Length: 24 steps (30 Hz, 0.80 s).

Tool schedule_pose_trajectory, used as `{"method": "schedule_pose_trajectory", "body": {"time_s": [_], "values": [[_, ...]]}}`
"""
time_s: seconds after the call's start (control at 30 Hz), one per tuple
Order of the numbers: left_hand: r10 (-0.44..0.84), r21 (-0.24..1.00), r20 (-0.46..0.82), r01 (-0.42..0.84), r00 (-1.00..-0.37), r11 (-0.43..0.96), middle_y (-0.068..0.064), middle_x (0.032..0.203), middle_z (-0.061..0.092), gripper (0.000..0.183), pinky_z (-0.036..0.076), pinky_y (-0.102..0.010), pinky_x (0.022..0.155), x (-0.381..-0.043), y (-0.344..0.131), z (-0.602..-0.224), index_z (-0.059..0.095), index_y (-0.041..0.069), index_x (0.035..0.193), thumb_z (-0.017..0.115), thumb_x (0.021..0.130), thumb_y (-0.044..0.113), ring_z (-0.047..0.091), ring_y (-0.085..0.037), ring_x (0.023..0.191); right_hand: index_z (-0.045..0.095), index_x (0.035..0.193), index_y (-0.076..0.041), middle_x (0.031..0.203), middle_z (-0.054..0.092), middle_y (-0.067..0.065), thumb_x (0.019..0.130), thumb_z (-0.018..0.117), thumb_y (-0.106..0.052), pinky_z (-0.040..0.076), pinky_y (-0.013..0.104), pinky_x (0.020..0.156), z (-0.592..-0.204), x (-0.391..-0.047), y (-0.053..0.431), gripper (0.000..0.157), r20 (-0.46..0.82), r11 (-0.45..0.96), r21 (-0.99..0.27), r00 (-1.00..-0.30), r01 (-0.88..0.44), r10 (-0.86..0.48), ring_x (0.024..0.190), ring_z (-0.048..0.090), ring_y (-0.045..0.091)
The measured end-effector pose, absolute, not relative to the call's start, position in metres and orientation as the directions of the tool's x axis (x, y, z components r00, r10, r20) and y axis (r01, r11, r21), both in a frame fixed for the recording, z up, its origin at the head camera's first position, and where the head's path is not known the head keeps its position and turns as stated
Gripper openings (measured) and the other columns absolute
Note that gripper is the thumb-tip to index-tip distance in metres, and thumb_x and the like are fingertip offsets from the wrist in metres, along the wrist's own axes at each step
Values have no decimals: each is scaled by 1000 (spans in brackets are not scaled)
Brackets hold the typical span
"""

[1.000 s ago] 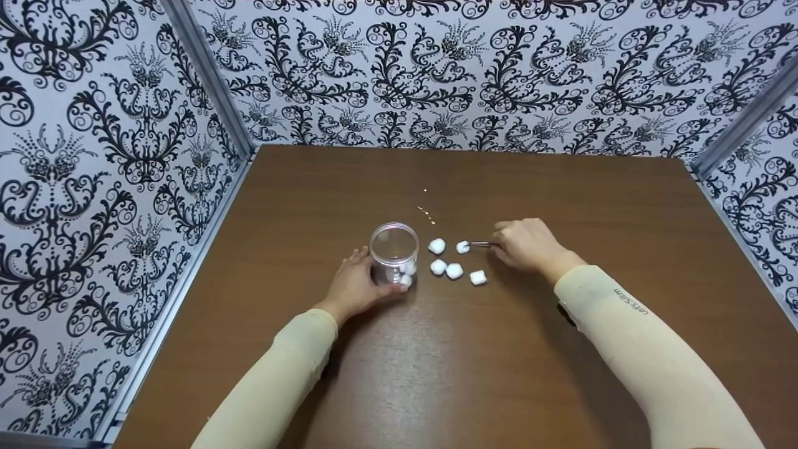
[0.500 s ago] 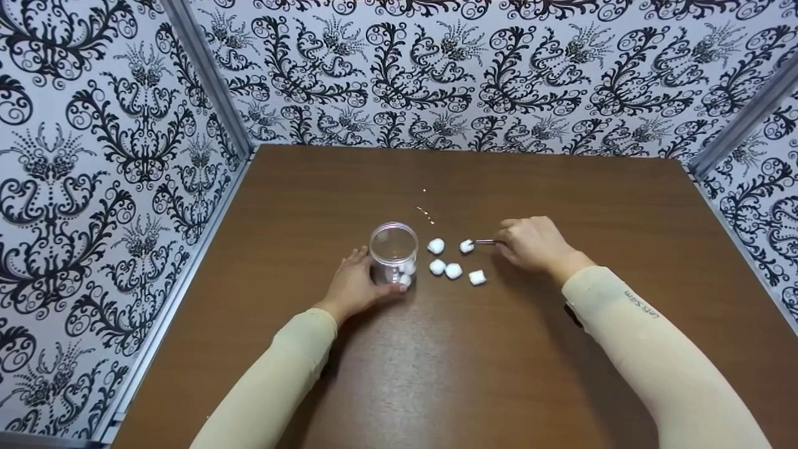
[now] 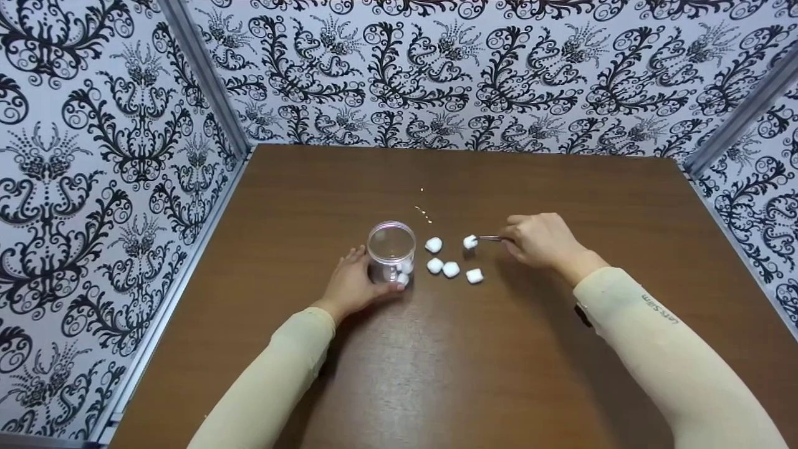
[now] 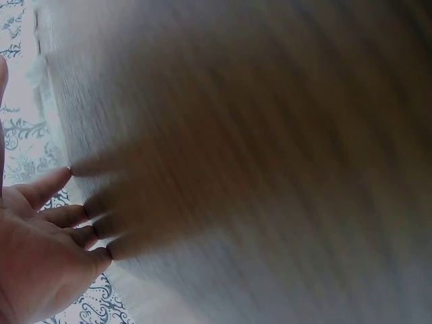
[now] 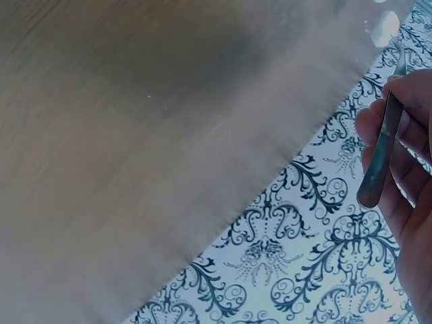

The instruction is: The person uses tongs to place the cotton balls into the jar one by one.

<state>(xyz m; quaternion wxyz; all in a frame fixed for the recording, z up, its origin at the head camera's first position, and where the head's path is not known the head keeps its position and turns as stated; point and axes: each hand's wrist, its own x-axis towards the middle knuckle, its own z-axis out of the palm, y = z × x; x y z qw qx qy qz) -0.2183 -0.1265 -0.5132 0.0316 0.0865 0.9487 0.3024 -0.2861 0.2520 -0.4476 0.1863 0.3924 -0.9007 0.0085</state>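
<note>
While left hand (image 3: 354, 285) is gripping jar (image 3: 391, 252), presumably steadying it, right hand (image 3: 543, 241) is pinching tweezers (image 3: 490, 237) that are holding white ball (image 3: 469, 242).

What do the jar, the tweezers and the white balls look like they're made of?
The white balls look like cotton, matt and softly rounded, though fibres are too small to see. The jar seems clear plastic, perhaps glass: its rim gleams and some balls show through its wall. The tweezers are probably steel: smooth grey with a metallic sheen.
</note>
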Motion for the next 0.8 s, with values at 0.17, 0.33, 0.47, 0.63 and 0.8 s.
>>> {"method": "schedule_pose_trajectory", "body": {"time_s": [0.17, 0.33, 0.47, 0.63, 0.8], "values": [[172, 579, -21, 128, -985, 805, -26, 163, 41, 100, 17, -58, 131, -218, -126, -513, 49, 8, 156, 83, 80, 64, 28, -42, 158, 81, 89, -12, 75, 60, 2, 84, 78, -14, 45, 45, 42, -439, -282, 249, 6, 375, 683, 121, -604, -720, -703, 50, 55, 25], [173, 575, -26, 127, -985, 808, -26, 163, 41, 101, 17, -58, 131, -219, -126, -514, 49, 7, 155, 82, 80, 65, 28, -42, 158, 82, 91, -12, 74, 60, 1, 85, 78, -14, 45, 44, 42, -431, -278, 244, 8, 404, 665, 129, -574, -735, -712, 50, 56, 24], [176, 568, -22, 133, -984, 812, -25, 163, 42, 100, 18, -59, 131, -219, -125, -513, 50, 7, 154, 82, 80, 65, 28, -42, 158, 82, 92, -12, 73, 59, 0, 86, 78, -15, 44, 44, 41, -423, -276, 236, 7, 415, 649, 148, -549, -746, -726, 49, 55, 22], [177, 568, -20, 134, -984, 812, -26, 162, 42, 100, 18, -59, 131, -219, -125, -514, 50, 7, 155, 82, 80, 65, 29, -42, 158, 81, 92, -13, 73, 60, 0, 89, 76, -16, 44, 43, 41, -410, -272, 224, 7, 432, 629, 158, -520, -761, -737, 50, 55, 21], [184, 573, -6, 147, -983, 806, -27, 161, 43, 99, 19, -60, 130, -219, -125, -514, 51, 6, 154, 82, 80, 65, 30, -43, 157, 81, 93, -14, 75, 62, -1, 91, 75, -17, 44, 42, 42, -396, -270, 209, 8, 456, 612, 160, -492, -774, -741, 52, 58, 20]]}}
